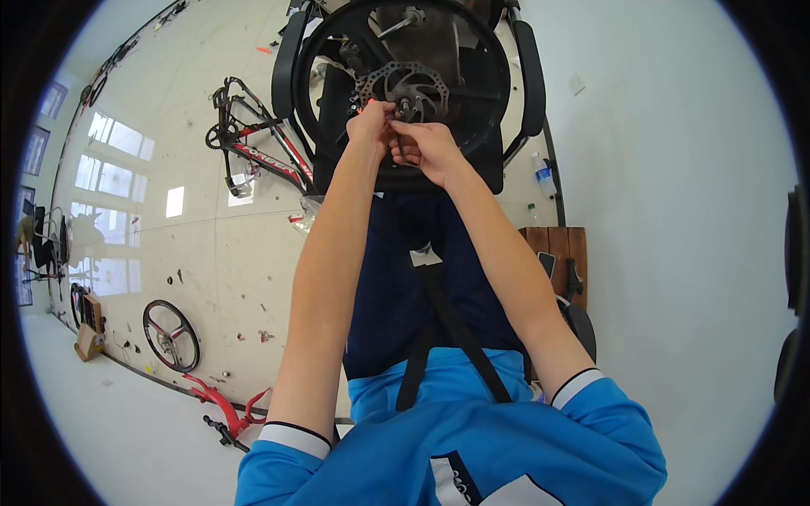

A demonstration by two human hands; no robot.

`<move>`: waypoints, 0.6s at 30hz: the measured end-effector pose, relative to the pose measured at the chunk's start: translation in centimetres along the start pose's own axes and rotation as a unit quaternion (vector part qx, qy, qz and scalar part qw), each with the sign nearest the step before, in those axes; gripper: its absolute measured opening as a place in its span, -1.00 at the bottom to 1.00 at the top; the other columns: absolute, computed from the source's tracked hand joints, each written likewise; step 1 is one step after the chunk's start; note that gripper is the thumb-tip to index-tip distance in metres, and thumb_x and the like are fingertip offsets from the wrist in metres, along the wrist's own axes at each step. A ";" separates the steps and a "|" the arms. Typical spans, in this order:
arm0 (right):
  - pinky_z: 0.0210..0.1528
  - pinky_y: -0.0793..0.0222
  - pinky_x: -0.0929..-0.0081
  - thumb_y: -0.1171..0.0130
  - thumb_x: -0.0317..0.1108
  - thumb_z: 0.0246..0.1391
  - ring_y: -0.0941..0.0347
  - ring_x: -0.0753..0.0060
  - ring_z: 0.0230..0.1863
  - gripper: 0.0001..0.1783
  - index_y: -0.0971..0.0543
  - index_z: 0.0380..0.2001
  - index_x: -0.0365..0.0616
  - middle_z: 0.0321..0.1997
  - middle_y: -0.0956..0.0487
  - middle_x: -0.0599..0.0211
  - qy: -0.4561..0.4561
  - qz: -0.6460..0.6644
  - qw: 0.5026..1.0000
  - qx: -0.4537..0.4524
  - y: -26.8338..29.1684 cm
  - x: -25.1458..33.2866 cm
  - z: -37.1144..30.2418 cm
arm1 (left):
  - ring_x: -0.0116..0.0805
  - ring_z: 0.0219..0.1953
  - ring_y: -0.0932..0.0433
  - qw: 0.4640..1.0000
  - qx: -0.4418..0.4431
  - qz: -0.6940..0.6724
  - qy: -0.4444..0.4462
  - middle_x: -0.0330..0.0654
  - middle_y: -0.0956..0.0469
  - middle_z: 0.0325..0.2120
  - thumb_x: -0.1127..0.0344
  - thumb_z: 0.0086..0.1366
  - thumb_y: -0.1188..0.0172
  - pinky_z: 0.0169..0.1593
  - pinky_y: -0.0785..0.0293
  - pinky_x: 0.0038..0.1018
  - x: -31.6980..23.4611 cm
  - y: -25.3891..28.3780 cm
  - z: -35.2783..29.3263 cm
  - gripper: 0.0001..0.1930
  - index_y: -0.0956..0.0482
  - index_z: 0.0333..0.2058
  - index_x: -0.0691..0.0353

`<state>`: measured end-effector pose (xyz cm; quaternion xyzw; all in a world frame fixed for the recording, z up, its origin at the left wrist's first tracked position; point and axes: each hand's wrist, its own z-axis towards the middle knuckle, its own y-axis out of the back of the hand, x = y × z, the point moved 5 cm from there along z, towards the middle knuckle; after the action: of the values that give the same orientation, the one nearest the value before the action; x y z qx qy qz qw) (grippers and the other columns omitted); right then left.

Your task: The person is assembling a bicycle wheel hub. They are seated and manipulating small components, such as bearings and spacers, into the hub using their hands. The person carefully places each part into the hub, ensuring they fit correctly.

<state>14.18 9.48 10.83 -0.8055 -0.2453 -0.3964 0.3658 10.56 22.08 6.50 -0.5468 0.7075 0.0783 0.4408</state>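
Observation:
A black bicycle wheel point(305, 126) lies flat across a black chair in front of me. A drilled metal brake disc point(434, 83) sits at its hub, with an axle end sticking up from the middle. My left hand point(369, 126) is closed at the near left side of the disc, and a bit of red shows by its fingers. Close beside it, my right hand point(429, 152) is curled just below the axle, a thin dark piece showing along its fingers. What either hand grips is too small and covered to name.
Armrests point(530, 76) flank the wheel. A red and black bicycle frame point(261, 156) lies on the floor at left, with another wheel point(171, 336) and a red fork point(224, 405) farther down. At right, a wooden box point(558, 244) carries a phone point(547, 265); a bottle point(542, 174) stands behind.

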 end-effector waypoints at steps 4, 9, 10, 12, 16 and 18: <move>-0.41 -0.59 0.47 -0.13 -0.29 0.26 -0.57 0.42 -0.52 -0.75 -0.59 -0.33 -0.32 -0.48 -0.61 0.22 -0.028 -0.022 0.999 0.006 -0.3 0.1 1.0 | -0.43 -0.46 -0.46 1.000 -0.005 -0.015 0.002 -0.26 -0.50 -0.52 0.43 0.23 -0.19 -0.41 -0.39 -0.46 0.0 0.5 -0.1 -0.95 -0.49 -0.37 0.20; -0.36 -0.57 0.53 -0.14 -0.33 0.23 -0.56 0.45 -0.46 -0.78 -0.59 -0.27 -0.31 -0.42 -0.60 0.26 -0.038 -0.026 0.999 -0.002 -0.5 0.5 2.0 | -0.50 -0.70 -0.29 0.999 -0.047 0.011 -0.020 -0.32 -0.39 -0.65 0.41 0.17 -0.30 -0.62 -0.22 -0.55 -0.7 0.2 -1.7 -0.84 -0.47 -0.51 0.18; -0.35 -0.58 0.53 -0.12 -0.34 0.24 -0.57 0.44 -0.45 -0.78 -0.58 -0.26 -0.32 -0.41 -0.60 0.25 -0.038 -0.024 0.999 0.002 -0.4 0.5 2.1 | -0.54 -0.75 -0.21 0.998 -0.058 0.011 -0.020 -0.35 -0.36 -0.69 0.39 0.17 -0.32 -0.69 -0.14 -0.58 -0.8 0.1 -2.0 -0.80 -0.46 -0.55 0.16; -0.33 -0.59 0.51 -0.05 -0.38 0.26 -0.59 0.41 -0.43 -0.78 -0.57 -0.24 -0.36 -0.38 -0.62 0.20 -0.030 -0.013 0.999 0.011 -0.6 0.4 2.6 | -0.50 -0.75 -0.30 1.000 -0.029 0.007 -0.006 -0.27 -0.42 -0.67 0.47 0.12 -0.31 -0.66 -0.24 -0.51 -0.7 0.6 -1.5 -0.83 -0.48 -0.57 0.26; -0.34 -0.59 0.52 0.01 -0.41 0.28 -0.57 0.44 -0.44 -0.81 -0.54 -0.26 -0.31 -0.40 -0.61 0.24 -0.027 0.051 0.998 0.011 -0.7 -0.2 3.1 | -0.51 -0.72 -0.32 0.998 0.064 -0.011 0.025 -0.31 -0.39 -0.69 0.42 0.18 -0.22 -0.64 -0.28 -0.52 -0.1 1.3 -0.5 -0.85 -0.48 -0.55 0.26; -0.35 -0.59 0.52 0.04 -0.43 0.29 -0.56 0.46 -0.45 -0.83 -0.53 -0.28 -0.25 -0.42 -0.59 0.27 -0.028 0.080 0.996 0.012 -0.7 -0.4 3.1 | -0.51 -0.69 -0.32 0.994 0.103 -0.033 0.031 -0.33 -0.37 -0.69 0.36 0.24 -0.15 -0.62 -0.27 -0.56 0.0 1.4 -0.7 -0.84 -0.50 -0.52 0.24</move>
<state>14.88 12.31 9.51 -0.8290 -0.1948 -0.3397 0.3994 9.05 22.20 6.37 -0.5236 0.7068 -0.0267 0.4750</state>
